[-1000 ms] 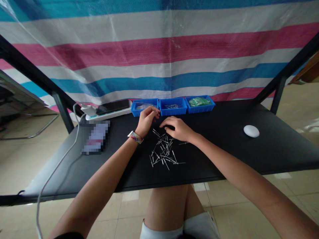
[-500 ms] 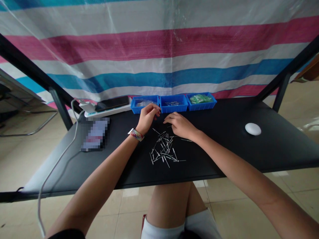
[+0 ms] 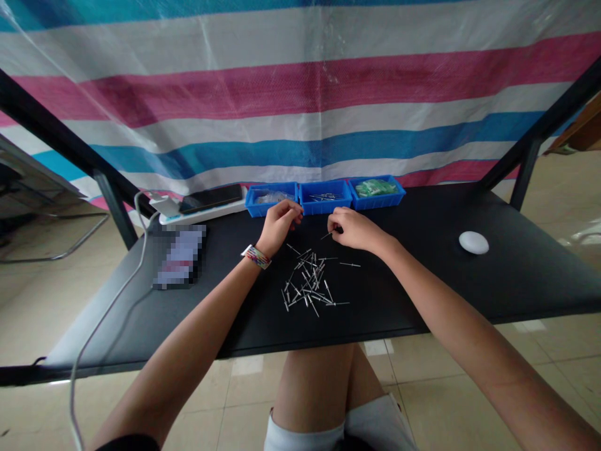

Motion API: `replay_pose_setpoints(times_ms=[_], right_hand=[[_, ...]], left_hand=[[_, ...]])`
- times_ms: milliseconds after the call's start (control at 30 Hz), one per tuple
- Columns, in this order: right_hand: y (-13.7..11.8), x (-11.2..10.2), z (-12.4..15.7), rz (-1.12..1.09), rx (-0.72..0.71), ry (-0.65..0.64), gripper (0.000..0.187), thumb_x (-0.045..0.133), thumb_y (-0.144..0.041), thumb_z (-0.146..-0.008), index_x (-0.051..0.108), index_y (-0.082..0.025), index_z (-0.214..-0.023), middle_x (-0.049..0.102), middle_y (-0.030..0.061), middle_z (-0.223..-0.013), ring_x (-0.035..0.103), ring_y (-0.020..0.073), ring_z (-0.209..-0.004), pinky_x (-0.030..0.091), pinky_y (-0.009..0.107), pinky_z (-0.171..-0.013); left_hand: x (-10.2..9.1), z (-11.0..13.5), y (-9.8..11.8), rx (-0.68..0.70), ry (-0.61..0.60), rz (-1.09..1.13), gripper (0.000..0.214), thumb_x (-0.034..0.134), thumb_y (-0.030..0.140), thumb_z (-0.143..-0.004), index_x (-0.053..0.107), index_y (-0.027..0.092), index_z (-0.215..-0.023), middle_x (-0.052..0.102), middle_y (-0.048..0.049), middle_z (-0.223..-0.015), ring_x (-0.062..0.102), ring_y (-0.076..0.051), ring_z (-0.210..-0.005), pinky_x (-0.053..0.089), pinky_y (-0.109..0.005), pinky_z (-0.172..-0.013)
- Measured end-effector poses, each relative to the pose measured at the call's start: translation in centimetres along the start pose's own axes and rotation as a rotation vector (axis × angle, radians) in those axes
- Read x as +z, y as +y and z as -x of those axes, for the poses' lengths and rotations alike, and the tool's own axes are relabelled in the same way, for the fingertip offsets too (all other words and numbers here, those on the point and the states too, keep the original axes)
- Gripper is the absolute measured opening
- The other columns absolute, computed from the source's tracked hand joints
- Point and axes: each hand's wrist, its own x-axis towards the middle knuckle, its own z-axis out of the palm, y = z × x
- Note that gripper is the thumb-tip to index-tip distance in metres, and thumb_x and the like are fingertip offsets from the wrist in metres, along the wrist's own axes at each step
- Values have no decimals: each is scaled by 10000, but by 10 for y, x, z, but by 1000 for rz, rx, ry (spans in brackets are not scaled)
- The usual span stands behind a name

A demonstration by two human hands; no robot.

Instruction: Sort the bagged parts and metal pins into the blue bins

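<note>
Pinched between thumb and fingertips of my right hand (image 3: pixel 353 228) is a blind rivet (image 3: pixel 325 236), its thin pin pointing left above the black table. My left hand (image 3: pixel 280 227) is curled closed in front of the left blue bin; whatever its fingers hold, if anything, is hidden. A loose heap of silver blind rivets (image 3: pixel 310 280) lies on the table, nearer to me than both hands. Several more rivets (image 3: pixel 323 196) are in the middle blue bin (image 3: pixel 327 208), just behind my hands.
The left blue bin (image 3: pixel 253 207) contains clear plastic bags; the right one (image 3: pixel 378 202) holds green-and-white packets. At the left are a power strip (image 3: pixel 201 213) with a dark phone (image 3: pixel 212 198) on it, a blurred-out device (image 3: pixel 181 257) and a white cable (image 3: pixel 110 294). A white mouse (image 3: pixel 474 242) sits right.
My right hand has moved right, away from my left hand, and a rivet now shows in its pinch. My left hand has stayed almost in place. The view has shifted slightly.
</note>
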Motion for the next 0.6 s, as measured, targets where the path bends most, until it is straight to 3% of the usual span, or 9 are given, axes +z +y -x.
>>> replay_pose_setpoints(times_ms=[200,333,600], right_hand=[[-6,12,-7,-303,4,185,149,654,-42,-829,674,-186,-857,662,11,-877,604,137,-703,469,278,-694],[-13,12,-9,-469,18,323,82,659,-113,-831,676,-193,-839,667,13,-864,603,138,-678,489,273,-656],[-16,9,-12,-589,102,393,24,687,-193,-799,676,-196,-820,690,29,-893,636,153,-707,538,291,-680]], left_hand=[[3,3,3,11,-108,-140,204,644,365,-817,702,174,-856,703,-43,-797,629,-164,-720,436,-236,-568],[4,4,6,17,-188,-195,264,593,405,-881,705,173,-823,705,-50,-777,609,-159,-698,438,-250,-585],[8,5,8,30,-223,-98,345,696,499,-892,671,176,-772,694,-45,-763,592,-140,-666,444,-244,-585]])
